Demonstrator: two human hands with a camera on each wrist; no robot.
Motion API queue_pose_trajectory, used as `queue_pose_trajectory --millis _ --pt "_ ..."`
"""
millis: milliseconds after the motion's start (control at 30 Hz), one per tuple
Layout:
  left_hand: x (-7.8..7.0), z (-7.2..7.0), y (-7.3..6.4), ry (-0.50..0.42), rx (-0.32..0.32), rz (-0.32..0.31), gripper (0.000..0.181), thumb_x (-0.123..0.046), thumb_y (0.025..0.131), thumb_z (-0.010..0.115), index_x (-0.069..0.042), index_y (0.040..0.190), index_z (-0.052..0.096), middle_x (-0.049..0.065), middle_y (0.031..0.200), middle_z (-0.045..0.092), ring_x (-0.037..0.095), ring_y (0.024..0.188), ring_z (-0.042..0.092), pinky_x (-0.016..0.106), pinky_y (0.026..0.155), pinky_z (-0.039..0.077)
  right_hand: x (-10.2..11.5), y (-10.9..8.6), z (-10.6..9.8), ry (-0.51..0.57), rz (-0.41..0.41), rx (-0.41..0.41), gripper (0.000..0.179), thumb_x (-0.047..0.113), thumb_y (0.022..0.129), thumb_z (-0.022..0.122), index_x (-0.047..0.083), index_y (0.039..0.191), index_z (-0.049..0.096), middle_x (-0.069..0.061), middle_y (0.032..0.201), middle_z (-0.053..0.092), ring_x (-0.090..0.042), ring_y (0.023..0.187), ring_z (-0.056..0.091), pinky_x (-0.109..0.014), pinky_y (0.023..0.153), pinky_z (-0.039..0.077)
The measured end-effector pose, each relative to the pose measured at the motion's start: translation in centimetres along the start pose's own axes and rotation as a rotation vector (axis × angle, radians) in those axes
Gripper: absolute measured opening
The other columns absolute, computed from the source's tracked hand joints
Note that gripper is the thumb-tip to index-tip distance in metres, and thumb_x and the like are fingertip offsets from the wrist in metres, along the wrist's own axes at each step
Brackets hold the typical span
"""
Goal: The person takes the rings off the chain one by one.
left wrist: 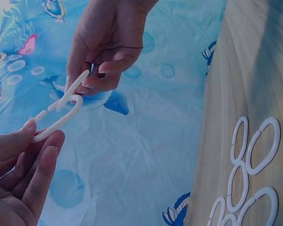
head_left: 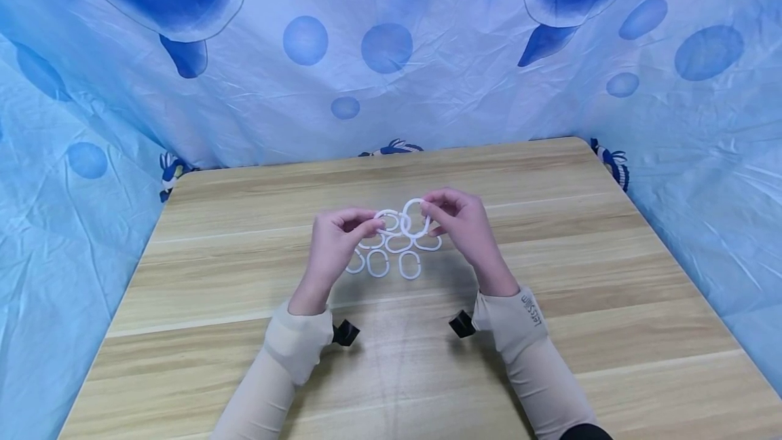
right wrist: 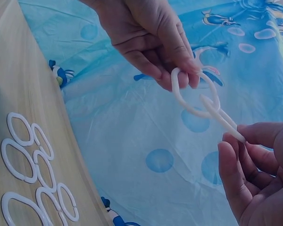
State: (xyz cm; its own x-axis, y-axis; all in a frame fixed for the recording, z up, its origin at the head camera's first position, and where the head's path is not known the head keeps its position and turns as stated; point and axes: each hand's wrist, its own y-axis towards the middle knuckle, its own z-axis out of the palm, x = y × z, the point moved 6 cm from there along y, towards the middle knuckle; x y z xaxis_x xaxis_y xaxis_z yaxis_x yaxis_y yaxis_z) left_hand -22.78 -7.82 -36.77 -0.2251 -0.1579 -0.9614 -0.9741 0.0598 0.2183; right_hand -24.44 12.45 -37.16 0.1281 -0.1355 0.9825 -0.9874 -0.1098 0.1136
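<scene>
Above the table my left hand (head_left: pixel 334 242) pinches one white plastic link (right wrist: pixel 180 99) between thumb and fingertips. With its thumb and index finger my right hand (head_left: pixel 463 224) pinches a second white link (right wrist: pixel 232 126). The two oval links cross through each other, as the right wrist view shows, and hang joined between the hands. Under them, several loose white links (head_left: pixel 401 266) lie flat on the wooden table (head_left: pixel 550 304). In the left wrist view some of these links (left wrist: pixel 277 136) show a small gap in their rim.
A blue cloth (head_left: pixel 452 97) with dolphin and bubble prints surrounds the table's back and sides. Small black cameras (head_left: pixel 346 333) stick out from both wrists, low over the tabletop. The loose links lie close together near the table's middle.
</scene>
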Motion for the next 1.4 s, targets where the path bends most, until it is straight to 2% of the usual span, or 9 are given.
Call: queue_pose_trajectory --millis 333,467,733,1133,1300,1400 --pt "-0.39 0.65 -0.40 0.136 0.003 0.070 0.017 -0.009 0.080 0.078 0.003 0.092 0.075 0.019 0.089 0.074 -0.001 0.067 0.063 0.014 0.062 0.054 0.02 -0.02 0.48 -0.019 -0.016 0.006 0.020 0.012 0.091 0.067 -0.003 0.105 0.068 -0.007 0.083 0.066 -0.016 0.071 0.063 -0.028 0.058 0.061" --pt "-0.52 0.70 -0.41 0.170 -0.004 0.090 0.016 -0.009 0.080 0.078 0.003 0.091 0.075 0.017 0.088 0.075 0.000 0.066 0.061 0.013 0.060 0.051 0.05 -0.05 0.50 -0.024 -0.011 0.004 0.019 0.012 0.091 0.067 -0.002 0.104 0.068 -0.011 0.086 0.067 -0.012 0.070 0.062 -0.027 0.058 0.061" --pt "-0.72 0.50 -0.51 0.183 -0.025 0.076 0.014 -0.009 0.079 0.079 0.001 0.089 0.076 0.017 0.084 0.075 0.000 0.065 0.062 0.013 0.060 0.051 -0.05 0.02 0.33 -0.028 0.001 -0.003 0.020 0.012 0.091 0.067 -0.003 0.105 0.068 -0.004 0.082 0.065 -0.008 0.068 0.060 -0.028 0.058 0.061" --pt "-0.83 0.27 -0.46 0.215 -0.054 0.091 0.012 -0.009 0.079 0.079 0.000 0.086 0.076 0.016 0.082 0.075 0.004 0.065 0.063 0.013 0.059 0.050 -0.01 -0.01 0.04 -0.024 0.005 -0.009 0.018 0.011 0.091 0.067 -0.002 0.103 0.068 -0.002 0.081 0.064 -0.007 0.067 0.060 -0.028 0.058 0.061" --pt "-0.47 0.11 -0.32 0.188 -0.060 0.062 0.013 -0.010 0.080 0.079 0.000 0.087 0.076 0.017 0.082 0.074 0.003 0.064 0.063 0.013 0.059 0.050 -0.09 0.01 0.00 -0.020 0.010 -0.009 0.018 0.013 0.091 0.067 -0.001 0.102 0.068 -0.002 0.081 0.064 -0.007 0.067 0.060 -0.029 0.058 0.061" --pt "0.01 -0.09 -0.13 0.160 -0.070 0.026 0.014 -0.012 0.081 0.078 0.000 0.089 0.076 0.018 0.082 0.074 0.009 0.065 0.067 0.014 0.059 0.052 -0.12 0.07 -0.02 -0.016 0.009 -0.010 0.019 0.013 0.091 0.068 -0.001 0.102 0.068 -0.001 0.081 0.064 -0.007 0.068 0.060 -0.029 0.058 0.061"
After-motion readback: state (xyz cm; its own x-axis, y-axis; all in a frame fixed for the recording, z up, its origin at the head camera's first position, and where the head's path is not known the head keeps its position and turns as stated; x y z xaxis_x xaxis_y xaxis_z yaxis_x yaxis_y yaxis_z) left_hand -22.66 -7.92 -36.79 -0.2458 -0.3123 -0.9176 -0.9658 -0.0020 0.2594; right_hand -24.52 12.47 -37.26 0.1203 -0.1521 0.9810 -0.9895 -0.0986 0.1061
